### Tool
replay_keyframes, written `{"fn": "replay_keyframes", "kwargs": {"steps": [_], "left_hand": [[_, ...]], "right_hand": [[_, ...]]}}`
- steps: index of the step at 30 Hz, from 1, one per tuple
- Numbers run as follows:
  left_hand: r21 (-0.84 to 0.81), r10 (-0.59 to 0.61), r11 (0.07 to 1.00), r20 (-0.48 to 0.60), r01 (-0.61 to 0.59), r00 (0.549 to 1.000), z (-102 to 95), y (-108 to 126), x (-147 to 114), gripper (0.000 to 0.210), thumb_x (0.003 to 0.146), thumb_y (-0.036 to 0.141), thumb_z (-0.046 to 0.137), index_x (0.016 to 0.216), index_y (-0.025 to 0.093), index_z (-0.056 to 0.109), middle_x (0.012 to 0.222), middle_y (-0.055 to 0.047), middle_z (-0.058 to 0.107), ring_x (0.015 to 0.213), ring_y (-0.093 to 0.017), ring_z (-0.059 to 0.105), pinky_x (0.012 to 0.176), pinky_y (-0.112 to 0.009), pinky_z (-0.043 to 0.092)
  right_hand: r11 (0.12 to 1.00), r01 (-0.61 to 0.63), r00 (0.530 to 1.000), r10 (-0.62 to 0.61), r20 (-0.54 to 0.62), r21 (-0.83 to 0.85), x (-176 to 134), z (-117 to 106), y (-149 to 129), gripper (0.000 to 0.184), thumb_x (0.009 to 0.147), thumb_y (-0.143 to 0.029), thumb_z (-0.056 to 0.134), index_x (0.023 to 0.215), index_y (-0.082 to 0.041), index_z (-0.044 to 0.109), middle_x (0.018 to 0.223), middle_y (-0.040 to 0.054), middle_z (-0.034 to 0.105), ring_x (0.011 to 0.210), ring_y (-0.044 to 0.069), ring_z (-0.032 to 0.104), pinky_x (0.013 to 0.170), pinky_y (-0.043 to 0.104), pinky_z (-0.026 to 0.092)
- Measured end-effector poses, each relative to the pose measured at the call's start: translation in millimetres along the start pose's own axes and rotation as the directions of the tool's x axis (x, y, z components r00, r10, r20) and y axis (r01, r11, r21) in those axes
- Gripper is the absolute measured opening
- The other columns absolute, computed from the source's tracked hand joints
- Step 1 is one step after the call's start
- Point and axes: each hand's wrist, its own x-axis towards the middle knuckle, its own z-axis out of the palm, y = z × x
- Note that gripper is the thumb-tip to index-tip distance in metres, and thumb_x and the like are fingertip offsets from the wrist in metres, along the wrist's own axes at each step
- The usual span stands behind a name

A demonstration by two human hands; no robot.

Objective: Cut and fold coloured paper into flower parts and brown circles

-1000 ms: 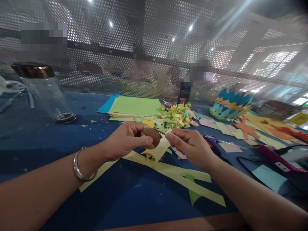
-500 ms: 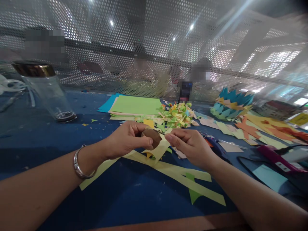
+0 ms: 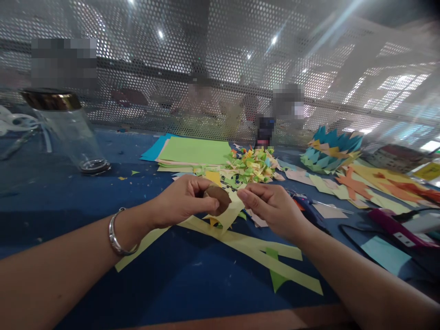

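Pinched between the thumb and fingers of my left hand [image 3: 190,199] is a round, flat brown piece [image 3: 220,200], its right edge facing my other hand. What it is made of I cannot make out. My right hand [image 3: 266,199] is a short way to the right, thumb and fingertips pressed together; whatever they may hold is too small or hidden. Beneath both hands lies a pale yellow paper piece [image 3: 232,214]. Long pale yellow paper strips [image 3: 261,254] cross the blue table [image 3: 165,288] nearer to me, with a green paper scrap [image 3: 275,275] under them.
Behind my hands are a stack of green paper [image 3: 195,150] and a heap of small paper scraps [image 3: 256,165]. A glass jar [image 3: 70,133] stands left. On the right are a folded-paper basket [image 3: 330,151], a dark blue tool [image 3: 305,208] and a purple power strip [image 3: 395,227].
A thin dark line between the brown piece and my right fingertips no longer shows. My left hand and the brown piece have shifted slightly to the right; my right hand has barely moved.
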Motion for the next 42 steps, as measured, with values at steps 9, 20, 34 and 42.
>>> {"fn": "replay_keyframes", "kwargs": {"steps": [9, 20, 34, 42], "left_hand": [[0.015, 0.034, 0.999, 0.077, -0.035, 0.996, 9.1, -4.5, -0.8, 0.008, 0.073, 0.013, 0.059, 0.072, 0.015, 0.067, 0.067, 0.002, 0.056, 0.066, -0.012, 0.05, 0.068, -0.027, 0.043], [0.121, -0.014, 0.992, -0.112, 0.028, 0.994, 18.5, -4.8, -0.2, 0.008, 0.075, 0.023, 0.065, 0.074, 0.015, 0.063, 0.067, 0.003, 0.052, 0.062, -0.011, 0.048, 0.06, -0.026, 0.037], [0.011, 0.041, 0.999, -0.162, -0.04, 0.986, 17.3, -7.9, 0.4, 0.009, 0.075, 0.021, 0.069, 0.071, 0.014, 0.065, 0.065, 0.003, 0.054, 0.062, -0.01, 0.048, 0.062, -0.025, 0.037], [-0.083, 0.036, 0.995, -0.264, -0.06, 0.964, 29.4, -6.4, -3.5, 0.016, 0.084, 0.033, 0.069, 0.084, 0.018, 0.074, 0.08, -0.001, 0.069, 0.077, -0.015, 0.062, 0.067, -0.025, 0.048]], "right_hand": [[0.983, -0.054, 0.997, 0.062, -0.035, 0.178, 0.5, 10.1, -1.5, 0.035, 0.082, -0.052, 0.071, 0.077, -0.019, 0.058, 0.06, -0.0059, 0.041, 0.052, 0.008, 0.033, 0.048, 0.025, 0.027], [0.968, -0.091, 0.994, 0.103, -0.039, 0.233, 0.9, 14.0, -4.9, 0.031, 0.078, -0.044, 0.076, 0.077, -0.019, 0.059, 0.055, -0.0075, 0.04, 0.048, 0.007, 0.032, 0.044, 0.024, 0.026], [0.938, -0.073, 0.995, 0.093, -0.043, 0.338, 0.2, 13.3, -3.4, 0.024, 0.078, -0.036, 0.077, 0.081, -0.018, 0.061, 0.062, -0.0067, 0.045, 0.05, 0.007, 0.037, 0.046, 0.023, 0.032], [0.902, 0.01, 0.992, 0.044, -0.117, 0.431, 1.7, 14.5, -2.6, 0.018, 0.083, -0.03, 0.073, 0.08, -0.018, 0.06, 0.069, -0.0033, 0.051, 0.061, 0.008, 0.043, 0.055, 0.023, 0.035]]}}
